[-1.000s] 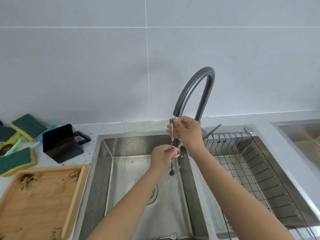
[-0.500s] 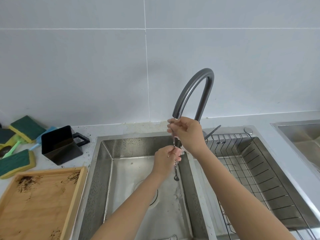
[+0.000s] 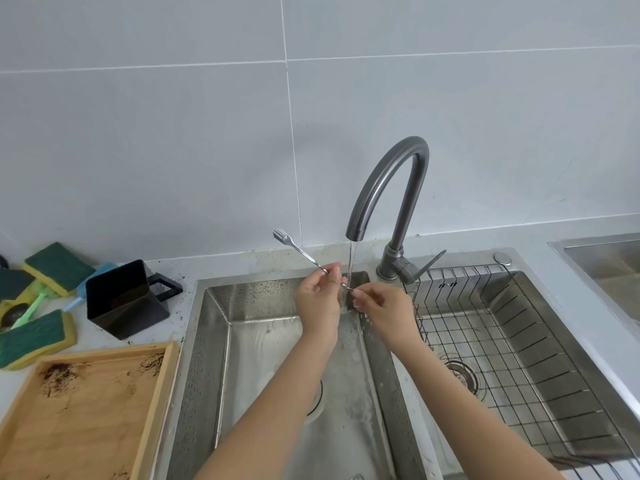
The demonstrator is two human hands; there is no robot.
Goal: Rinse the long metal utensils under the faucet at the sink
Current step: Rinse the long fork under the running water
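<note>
Both hands are over the back of the left sink basin (image 3: 221, 341), holding one long metal utensil (image 3: 301, 252) between them under the faucet (image 3: 388, 181). The left hand (image 3: 318, 299) pinches its twisted shaft between thumb and fingertips; the right hand (image 3: 384, 310) pinches the shaft lower down, just right of the water stream (image 3: 352, 268). The two hands are close but not touching. The utensil slants up to the left, its small fork end (three short tines) raised over the sink's back edge, and the stream falls on the shaft between the two grips. The lower end is hidden behind the right hand.

A wire rack (image 3: 519, 358) sits in the right basin. On the counter by the sink's back left corner stands a black cup (image 3: 121, 303) with a handle. Green-and-yellow sponges (image 3: 34, 337) lie at the counter's left edge, and a stained wooden tray (image 3: 86, 410) rests along the sink's left rim.
</note>
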